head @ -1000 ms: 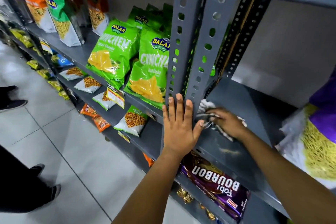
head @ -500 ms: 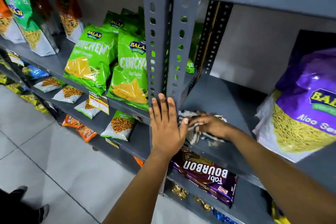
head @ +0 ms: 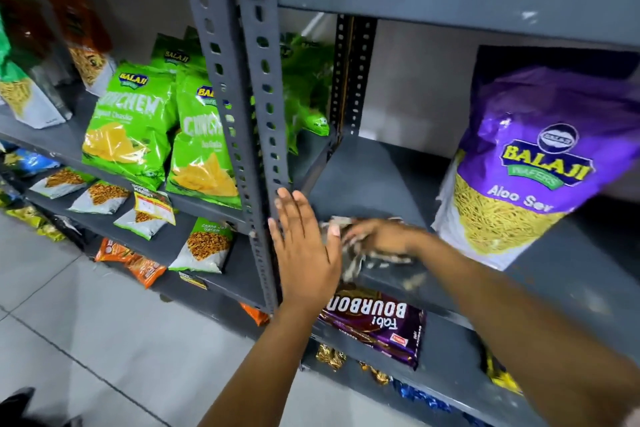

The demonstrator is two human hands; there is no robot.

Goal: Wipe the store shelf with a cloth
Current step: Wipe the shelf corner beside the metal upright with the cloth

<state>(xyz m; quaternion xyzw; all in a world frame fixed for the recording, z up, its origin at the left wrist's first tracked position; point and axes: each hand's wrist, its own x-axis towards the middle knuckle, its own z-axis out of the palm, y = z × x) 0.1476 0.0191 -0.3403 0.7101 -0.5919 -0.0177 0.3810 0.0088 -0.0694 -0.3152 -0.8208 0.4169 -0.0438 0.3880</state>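
Motion blur is smearing the right hand [head: 375, 237] and the cloth [head: 349, 253], so the fingers are hard to separate; the hand is lying palm down on the crumpled cloth, and I cannot tell whether it is gripping it or only pressing it flat. The cloth, a pale rag with dark flecks, is sitting at the near left corner of the shelf [head: 374, 177], partly hidden behind the left hand [head: 306, 253]. The right forearm is running out of the picture at the lower right.

The shelf is grey painted metal, flat and matte, with whitish smudges near its front edge. The left hand is open, fingers straight and together, its palm lying flat against the slotted steel post [head: 258, 121], a perforated angle bar.

A glossy purple snack bag [head: 526, 166] is standing upright on the shelf to the right of the cloth, its top lost in shadow. Shiny green chip bags [head: 131, 121] are leaning on the neighbouring shelf to the left. A dark biscuit pack [head: 377, 329] is lying one level lower, partly covered by the left wrist.
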